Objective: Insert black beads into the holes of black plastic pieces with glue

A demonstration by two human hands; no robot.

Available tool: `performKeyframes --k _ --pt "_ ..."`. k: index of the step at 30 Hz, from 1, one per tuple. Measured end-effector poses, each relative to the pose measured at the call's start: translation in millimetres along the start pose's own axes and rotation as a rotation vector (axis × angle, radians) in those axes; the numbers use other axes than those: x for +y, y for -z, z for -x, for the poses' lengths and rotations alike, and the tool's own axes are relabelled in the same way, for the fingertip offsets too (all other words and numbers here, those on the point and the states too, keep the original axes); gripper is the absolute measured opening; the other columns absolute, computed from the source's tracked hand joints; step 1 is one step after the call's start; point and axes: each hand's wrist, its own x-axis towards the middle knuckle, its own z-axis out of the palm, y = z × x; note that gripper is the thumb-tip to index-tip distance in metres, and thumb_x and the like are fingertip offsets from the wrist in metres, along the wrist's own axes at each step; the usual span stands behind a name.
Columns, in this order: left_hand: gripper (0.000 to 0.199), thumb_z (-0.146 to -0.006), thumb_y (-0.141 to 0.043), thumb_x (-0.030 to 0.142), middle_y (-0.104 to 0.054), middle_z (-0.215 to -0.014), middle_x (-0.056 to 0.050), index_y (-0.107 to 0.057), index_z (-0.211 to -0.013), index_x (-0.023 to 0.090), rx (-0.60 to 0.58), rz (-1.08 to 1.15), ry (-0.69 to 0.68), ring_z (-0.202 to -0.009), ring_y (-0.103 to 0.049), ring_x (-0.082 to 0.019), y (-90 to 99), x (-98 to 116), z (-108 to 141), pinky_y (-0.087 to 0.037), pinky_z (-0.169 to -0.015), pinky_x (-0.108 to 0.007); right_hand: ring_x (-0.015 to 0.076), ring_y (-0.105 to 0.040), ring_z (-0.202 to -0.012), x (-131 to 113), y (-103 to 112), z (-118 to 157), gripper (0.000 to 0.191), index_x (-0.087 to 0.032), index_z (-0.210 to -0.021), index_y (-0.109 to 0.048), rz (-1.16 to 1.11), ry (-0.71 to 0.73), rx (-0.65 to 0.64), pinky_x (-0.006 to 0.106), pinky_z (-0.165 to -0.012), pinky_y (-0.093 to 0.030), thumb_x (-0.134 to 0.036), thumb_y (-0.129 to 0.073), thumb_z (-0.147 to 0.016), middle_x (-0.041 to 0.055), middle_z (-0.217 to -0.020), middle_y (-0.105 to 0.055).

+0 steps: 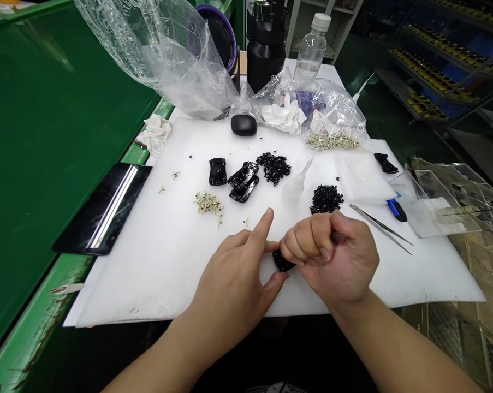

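Note:
A small glossy black part [282,262] lies on the white foam sheet [164,273] between my hands, partly covered by them. My left hand [240,267] is at its left side, index finger raised and thumb apart, fingertips beside the part. My right hand [332,254] is closed in a fist over the part's right side; what its fingers grip is mostly hidden. Farther off lie a black car-shaped piece [218,172], two more overlapping black pieces [243,183], two piles of tiny black parts [274,167] [326,198] and a pile of pale bits [208,202].
A translucent dropper bottle [294,187] stands mid-sheet. Tweezers [380,227] and a blue-black tool [396,209] lie at right. A black tablet [102,209] is at left. Behind are a black case [243,125], plastic bags [180,71], a black bottle [265,54] and a clear bottle [311,48].

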Motion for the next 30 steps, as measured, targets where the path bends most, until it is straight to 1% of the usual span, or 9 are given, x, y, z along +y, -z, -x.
performKeyframes --k 7,11,22,27,30 --pt "0.086 -0.079 -0.067 0.019 -0.069 -0.108 -0.003 -0.017 -0.149 0.020 -0.024 -0.009 0.008 -0.098 -0.058 -0.024 1.2 0.4 0.6 -0.047 -0.089 -0.039 0.0096 -0.024 -0.039 -4.7 3.0 4.5 0.047 -0.018 -0.044 -0.029 -0.042 -0.004 -0.054 0.027 -0.043 -0.026 -0.038 -0.036 -0.087 -0.0025 -0.040 -0.022" --pt "0.083 -0.080 -0.065 0.019 -0.069 -0.107 -0.003 -0.018 -0.149 0.021 -0.030 -0.009 0.002 -0.098 -0.059 -0.023 1.3 0.6 0.7 -0.047 -0.088 -0.038 0.0092 -0.024 -0.039 -4.0 3.6 7.4 0.049 -0.018 -0.044 -0.028 -0.010 -0.026 -0.062 0.027 -0.044 -0.026 -0.039 -0.038 -0.087 -0.0028 -0.040 -0.022" --pt "0.079 -0.080 -0.063 0.018 -0.069 -0.110 -0.002 -0.022 -0.147 0.021 -0.058 -0.016 0.010 -0.101 -0.058 -0.022 2.6 0.8 -0.5 -0.047 -0.090 -0.038 0.0102 -0.024 -0.040 -4.0 4.0 8.1 0.048 -0.018 -0.044 -0.029 0.022 -0.032 -0.065 0.027 -0.045 -0.027 -0.040 -0.038 -0.086 -0.0021 -0.040 -0.024" --pt "0.077 -0.080 -0.064 0.018 -0.070 -0.110 -0.002 -0.025 -0.146 0.021 -0.062 -0.023 0.011 -0.101 -0.058 -0.022 2.6 0.2 -0.7 -0.047 -0.091 -0.039 0.0102 -0.025 -0.039 -4.3 4.7 7.9 0.048 -0.018 -0.044 -0.031 0.046 -0.029 -0.108 0.028 -0.045 -0.028 -0.038 -0.039 -0.088 -0.0022 -0.040 -0.024" --pt "0.078 -0.079 -0.066 0.018 -0.070 -0.110 -0.002 -0.026 -0.146 0.020 -0.063 -0.019 0.010 -0.101 -0.057 -0.021 2.5 0.0 -0.1 -0.046 -0.091 -0.038 0.0099 -0.026 -0.040 -4.4 4.7 9.1 0.048 -0.018 -0.045 -0.031 0.059 -0.031 -0.105 0.028 -0.047 -0.028 -0.038 -0.040 -0.087 -0.0020 -0.040 -0.025"
